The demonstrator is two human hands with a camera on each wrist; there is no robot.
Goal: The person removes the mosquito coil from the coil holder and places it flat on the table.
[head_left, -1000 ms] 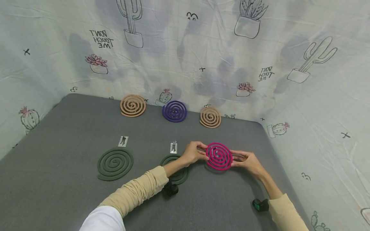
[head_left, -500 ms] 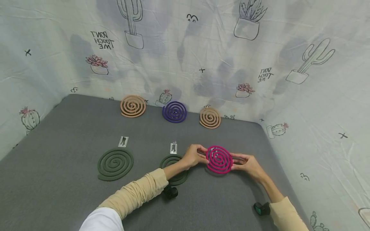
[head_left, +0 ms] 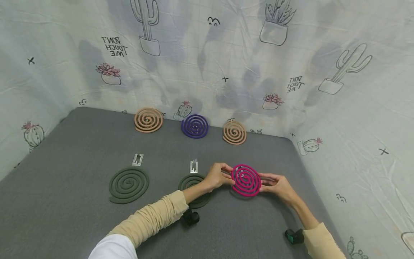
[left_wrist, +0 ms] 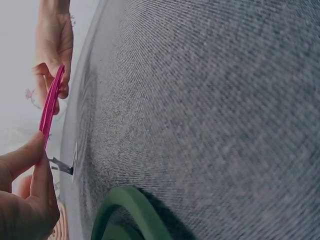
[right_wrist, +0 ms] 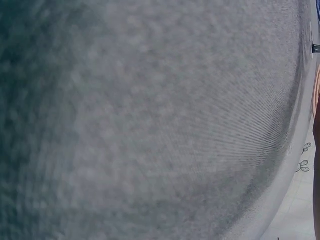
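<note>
In the head view both hands hold a pink mosquito coil (head_left: 246, 180) by opposite edges. My left hand (head_left: 217, 177) pinches its left rim between thumb and fingers; my right hand (head_left: 279, 187) pinches the right rim. A small metal coil stand (head_left: 239, 171) shows through the rings behind the coil's upper part. The left wrist view has the coil (left_wrist: 51, 102) nearly edge-on, above the grey surface, with the stand's upright metal tab (left_wrist: 62, 166) close beside it. The right wrist view shows mostly blurred grey cloth, and the hand's grip is outside it.
Two dark green coils (head_left: 128, 185) lie in front of two metal stands (head_left: 137, 159) (head_left: 193, 167); the left forearm passes over one green coil. Along the back sit an orange coil (head_left: 148, 119), a purple coil (head_left: 195, 126) and a tan coil (head_left: 234, 132), near the printed cloth wall (head_left: 181, 79).
Both hands and the pink coil have shifted slightly toward the person, lower in the head view. The grip stays the same, and the other coils have not moved.
</note>
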